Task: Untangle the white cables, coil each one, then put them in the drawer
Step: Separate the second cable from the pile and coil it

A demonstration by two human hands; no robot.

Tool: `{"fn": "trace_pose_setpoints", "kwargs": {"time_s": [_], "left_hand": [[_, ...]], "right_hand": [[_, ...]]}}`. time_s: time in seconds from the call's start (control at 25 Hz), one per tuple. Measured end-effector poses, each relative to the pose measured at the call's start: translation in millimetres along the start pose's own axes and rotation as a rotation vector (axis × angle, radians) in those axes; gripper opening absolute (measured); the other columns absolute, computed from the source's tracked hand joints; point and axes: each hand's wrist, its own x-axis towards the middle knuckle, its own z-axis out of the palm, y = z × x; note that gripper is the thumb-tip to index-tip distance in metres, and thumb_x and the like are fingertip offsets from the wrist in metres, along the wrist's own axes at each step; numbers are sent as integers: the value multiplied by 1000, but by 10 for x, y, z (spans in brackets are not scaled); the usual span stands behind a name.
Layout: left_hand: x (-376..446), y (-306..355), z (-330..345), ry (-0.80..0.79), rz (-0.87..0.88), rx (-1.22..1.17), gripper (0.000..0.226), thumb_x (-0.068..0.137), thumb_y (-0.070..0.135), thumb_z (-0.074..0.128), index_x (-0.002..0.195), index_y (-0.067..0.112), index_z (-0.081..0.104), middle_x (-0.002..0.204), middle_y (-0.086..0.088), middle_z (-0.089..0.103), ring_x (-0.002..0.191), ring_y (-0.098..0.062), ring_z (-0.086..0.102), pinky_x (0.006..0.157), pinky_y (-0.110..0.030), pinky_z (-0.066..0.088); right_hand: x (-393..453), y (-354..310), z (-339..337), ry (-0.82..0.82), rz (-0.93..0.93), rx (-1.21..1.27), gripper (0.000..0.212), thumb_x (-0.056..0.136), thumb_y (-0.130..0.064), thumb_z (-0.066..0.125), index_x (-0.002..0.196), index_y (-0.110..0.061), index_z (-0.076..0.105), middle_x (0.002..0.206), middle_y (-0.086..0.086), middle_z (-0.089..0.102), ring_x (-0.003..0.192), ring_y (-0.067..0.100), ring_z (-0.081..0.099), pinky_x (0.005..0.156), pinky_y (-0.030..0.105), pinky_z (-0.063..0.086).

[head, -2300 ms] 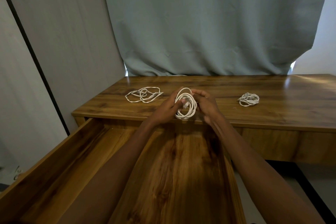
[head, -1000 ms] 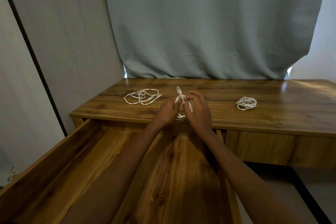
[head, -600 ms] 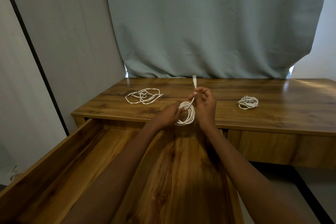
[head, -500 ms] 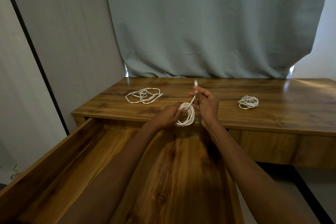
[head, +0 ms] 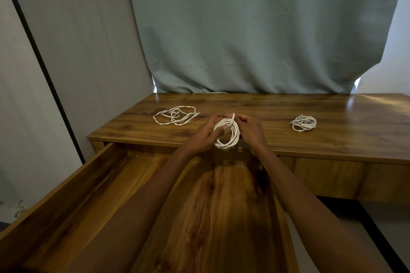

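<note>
We hold a white cable coil (head: 227, 132) above the open drawer (head: 66, 195).
Our left hand (head: 205, 133) and right hand (head: 250, 129) both grasp it, fingers curled.

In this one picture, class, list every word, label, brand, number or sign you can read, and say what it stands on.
None can be read.
Dark marks at the lower left edge, beside the open wooden drawer: too blurred and cut off to read.
The white coiled cable in both hands, the other cables and the wooden desk: no print visible.
</note>
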Motion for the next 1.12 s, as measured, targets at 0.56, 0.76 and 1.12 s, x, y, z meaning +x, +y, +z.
{"fn": "trace_pose_setpoints", "kwargs": {"time_s": [0.56,0.76,1.12], "left_hand": [[66,-97,-4,171,-38,-100,21,103,25,51,123,22,57,89,9,69,74,-1,64,67,-22,49],[147,-190,51,274,-50,-16,22,103,22,50,123,15,55,106,3,68,93,-3,64,84,-29,50],[188,-214,117,199,-80,78,25,104,31,48,119,17,64,92,3,68,77,-5,60,72,-29,47]], "right_hand": [[-123,-17,14,-226,214,459,25,102,-26,57,117,-13,72,102,11,76,86,19,73,76,33,61],[-171,62,86,-368,127,680,54,87,-1,60,140,-9,57,101,9,66,89,16,63,83,33,51],[-181,127,93,173,-180,-147,34,88,-42,76,111,-19,65,93,-6,76,78,8,73,70,40,61]]}}
